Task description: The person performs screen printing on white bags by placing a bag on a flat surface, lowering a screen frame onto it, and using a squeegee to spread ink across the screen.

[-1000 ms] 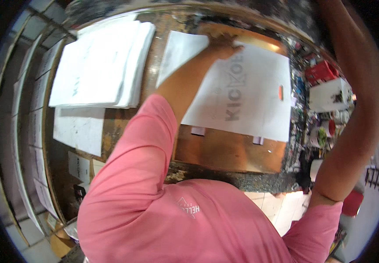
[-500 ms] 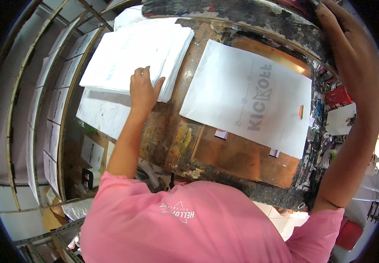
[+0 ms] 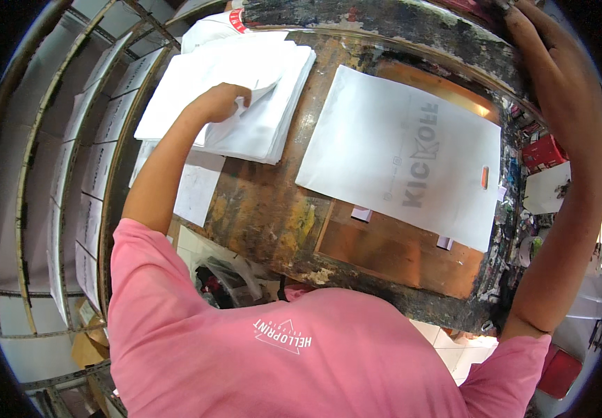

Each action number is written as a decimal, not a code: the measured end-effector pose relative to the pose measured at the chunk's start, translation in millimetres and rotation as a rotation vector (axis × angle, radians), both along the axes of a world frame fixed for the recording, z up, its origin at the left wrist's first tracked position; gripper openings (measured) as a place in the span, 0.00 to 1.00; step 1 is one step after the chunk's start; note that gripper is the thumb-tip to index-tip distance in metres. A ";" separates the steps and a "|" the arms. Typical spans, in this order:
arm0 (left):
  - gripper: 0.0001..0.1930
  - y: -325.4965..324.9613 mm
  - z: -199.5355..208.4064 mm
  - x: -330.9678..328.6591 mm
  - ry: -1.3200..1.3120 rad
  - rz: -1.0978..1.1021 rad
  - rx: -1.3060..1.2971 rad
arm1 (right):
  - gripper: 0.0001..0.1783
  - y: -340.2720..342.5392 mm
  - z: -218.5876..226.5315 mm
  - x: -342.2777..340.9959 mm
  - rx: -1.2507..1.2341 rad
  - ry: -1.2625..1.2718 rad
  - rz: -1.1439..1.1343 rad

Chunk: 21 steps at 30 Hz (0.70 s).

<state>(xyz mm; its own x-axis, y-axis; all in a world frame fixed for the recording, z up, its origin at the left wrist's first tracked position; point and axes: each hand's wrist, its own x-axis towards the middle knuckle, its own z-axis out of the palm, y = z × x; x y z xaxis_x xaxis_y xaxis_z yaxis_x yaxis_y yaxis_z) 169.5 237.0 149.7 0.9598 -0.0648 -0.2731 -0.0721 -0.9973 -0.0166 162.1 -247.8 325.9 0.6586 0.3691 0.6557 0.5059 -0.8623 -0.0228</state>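
Observation:
My left hand (image 3: 223,103) is over a thick stack of flat white bags (image 3: 175,90) on the left of the worktable. Its fingers are curled, pinching the lifted, creased edge of the top bag (image 3: 262,97). To the right, another flat white bag (image 3: 363,132) with dark grey lettering and an oval handle slot lies on a copper-brown board (image 3: 384,254). My right hand (image 3: 541,35) is raised at the upper right, its fingers closed on the edge of a paint-stained printing screen frame (image 3: 384,17); the fingertips are partly hidden.
Small pale tabs (image 3: 361,214) stick to the board beside the bag. A tall drying rack (image 3: 99,174) holding printed white pieces stands at the left. A red box (image 3: 541,155) and other clutter sit beyond the table's right side. The tabletop (image 3: 273,216) is stained with paint.
My left hand has moved from the stack's near edge further onto it, turned, and lifted the top bag's edge. My right hand keeps its place at the frame.

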 end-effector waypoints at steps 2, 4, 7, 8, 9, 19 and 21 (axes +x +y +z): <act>0.12 19.5 -5.9 5.8 -0.085 0.000 -0.050 | 0.23 1.2 0.4 -2.2 0.012 0.001 0.008; 0.10 21.6 -8.5 10.8 -0.133 0.118 0.117 | 0.22 2.6 1.4 -3.6 0.018 0.000 0.009; 0.09 14.0 -10.7 7.0 -0.258 0.198 0.257 | 0.21 7.0 0.7 -6.8 0.019 -0.002 0.009; 0.08 11.2 -13.7 3.8 -0.308 0.208 0.285 | 0.20 8.7 1.1 -8.4 0.022 -0.003 0.009; 0.08 10.3 -19.6 2.8 -0.332 0.208 0.331 | 0.20 10.5 1.5 -9.7 0.020 -0.006 0.008; 0.19 -20.7 0.8 -16.9 -0.036 0.068 0.357 | 0.19 22.6 5.0 -29.3 0.048 -0.037 -0.010; 0.22 -7.6 -7.2 -33.0 -0.018 0.016 0.228 | 0.19 36.0 0.0 -35.3 0.076 -0.058 -0.005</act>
<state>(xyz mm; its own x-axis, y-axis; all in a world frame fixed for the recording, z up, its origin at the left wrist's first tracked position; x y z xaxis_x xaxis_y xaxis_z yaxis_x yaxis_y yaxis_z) 136.5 229.4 142.5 0.9651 0.0114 -0.2615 -0.0543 -0.9686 -0.2426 126.8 -211.8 325.9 0.6207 0.3138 0.7185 0.5043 -0.8615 -0.0593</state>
